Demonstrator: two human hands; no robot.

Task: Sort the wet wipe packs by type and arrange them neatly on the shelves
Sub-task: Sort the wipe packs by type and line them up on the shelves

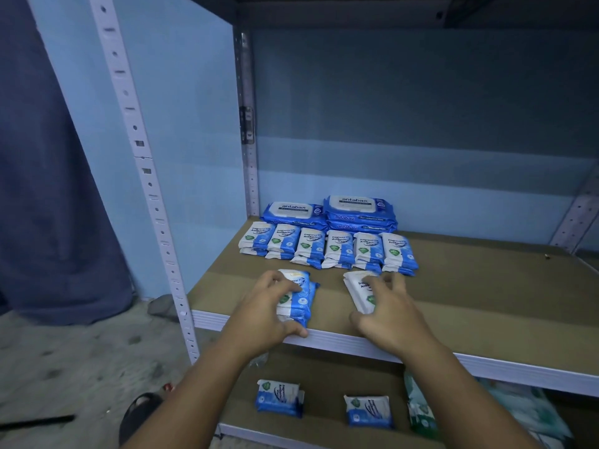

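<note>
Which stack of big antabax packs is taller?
The right antabax stack: its top pack sits higher than the top of the left antabax stack beside it.

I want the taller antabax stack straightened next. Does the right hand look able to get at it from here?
Probably yes, going over the top. The row of small packs stands before the antabax stack, but above it is open. The right hand must first release its pack.

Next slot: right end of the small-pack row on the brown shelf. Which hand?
Right. The right hand grips a small blue-and-white wipe pack nearer the bare brown shelf past the row of packs; the left hand, gripping another pack, would probably have to cross.
</note>
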